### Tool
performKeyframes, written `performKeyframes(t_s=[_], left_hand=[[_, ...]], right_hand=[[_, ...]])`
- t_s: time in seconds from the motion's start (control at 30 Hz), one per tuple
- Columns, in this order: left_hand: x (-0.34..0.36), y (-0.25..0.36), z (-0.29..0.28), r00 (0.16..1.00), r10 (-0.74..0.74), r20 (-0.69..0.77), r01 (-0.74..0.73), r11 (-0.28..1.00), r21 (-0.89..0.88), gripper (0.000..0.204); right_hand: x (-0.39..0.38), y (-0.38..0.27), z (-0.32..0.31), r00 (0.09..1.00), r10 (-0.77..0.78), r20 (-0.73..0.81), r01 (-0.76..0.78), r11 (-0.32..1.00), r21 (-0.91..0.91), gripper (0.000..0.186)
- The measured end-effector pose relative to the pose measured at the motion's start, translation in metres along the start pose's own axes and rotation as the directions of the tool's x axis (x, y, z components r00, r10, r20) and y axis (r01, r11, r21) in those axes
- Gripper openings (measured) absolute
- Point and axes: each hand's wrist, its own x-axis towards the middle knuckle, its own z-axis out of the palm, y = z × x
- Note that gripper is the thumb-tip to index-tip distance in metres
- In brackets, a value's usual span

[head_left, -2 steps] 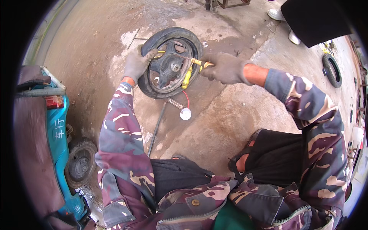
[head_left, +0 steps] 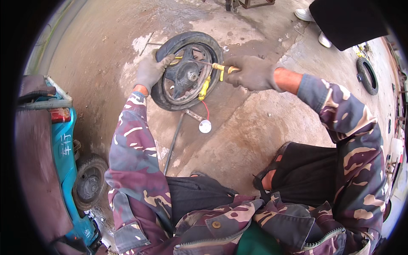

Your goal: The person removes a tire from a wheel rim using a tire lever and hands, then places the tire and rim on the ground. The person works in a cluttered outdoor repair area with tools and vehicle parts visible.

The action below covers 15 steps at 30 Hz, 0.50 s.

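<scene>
A small black-tyred wheel (head_left: 190, 83) stands tilted on the concrete. My gloved left hand (head_left: 151, 70) is closed on its left side, thumb over the tyre edge beside a yellow strip-like piece (head_left: 176, 60). My gloved right hand (head_left: 251, 73) is closed round a yellow-and-black handled screwdriver (head_left: 219, 67). Its thin shaft points left across the wheel, near the dark hub (head_left: 192, 76); whether the tip touches is unclear. A second yellow-handled tool (head_left: 204, 88) sits at the wheel's right rim. Below it a thin red line runs to a white disc (head_left: 205, 126).
A metal bar with a cross-piece (head_left: 173, 140) lies below the wheel, and a thin rod (head_left: 147, 43) beyond it. A teal vehicle (head_left: 64, 170) stands at left. Another tyre (head_left: 367, 76) is at far right. A person's white shoes (head_left: 303, 15) show at upper right.
The wheel has shifted very slightly left and down. My right hand still holds the screwdriver, and my left hand keeps its grip.
</scene>
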Motion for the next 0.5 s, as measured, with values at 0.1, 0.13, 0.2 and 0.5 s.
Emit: performKeyframes(t_s=[0.1,0.13,0.2,0.5], left_hand=[[0.003,0.022,-0.010,0.994,0.059,0.097,-0.067,0.994,0.081,0.067],[0.005,0.029,-0.011,0.987,0.064,0.150,-0.085,0.987,0.134,0.068],[0.007,0.039,-0.010,0.978,0.056,0.199,-0.092,0.981,0.173,0.068],[0.017,0.028,0.004,0.991,0.036,0.131,-0.057,0.985,0.160,0.075]], right_hand=[[-0.015,0.003,-0.016,0.999,0.039,-0.022,-0.038,0.999,0.031,0.055],[-0.016,0.005,-0.018,0.997,0.070,-0.029,-0.069,0.996,0.050,0.054],[-0.017,0.013,-0.020,0.994,0.108,-0.035,-0.107,0.994,0.024,0.050],[-0.010,0.056,-0.034,0.986,0.167,0.011,-0.167,0.985,-0.039,0.043]])
